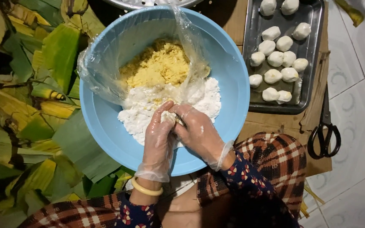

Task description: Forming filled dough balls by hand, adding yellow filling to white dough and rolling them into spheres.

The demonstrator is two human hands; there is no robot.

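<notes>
Looking down from the head view, both gloved hands meet over the near side of a big blue bowl (pixel 106 126). The left hand (pixel 160 133) and the right hand (pixel 197 131) are cupped together, closed around a small lump of white dough (pixel 168 117) that mostly hides between the fingers. Just beyond them in the bowl lies a heap of white dough (pixel 138 112), and past that a mound of yellow crumbly filling (pixel 159 65) sitting in a clear plastic bag (pixel 100 69).

To the far right a metal tray (pixel 313 55) holds roughly fifteen finished white balls (pixel 275 57), filling most of its length but leaving bare patches, chiefly at its near end. Judging by this, a good share of the shaping is done, yet plenty of dough and filling remains. Green and yellow leaves (pixel 43 84) are spread on the left, none visibly wrapped around anything. Black scissors (pixel 325 131) rest on the floor at right.
</notes>
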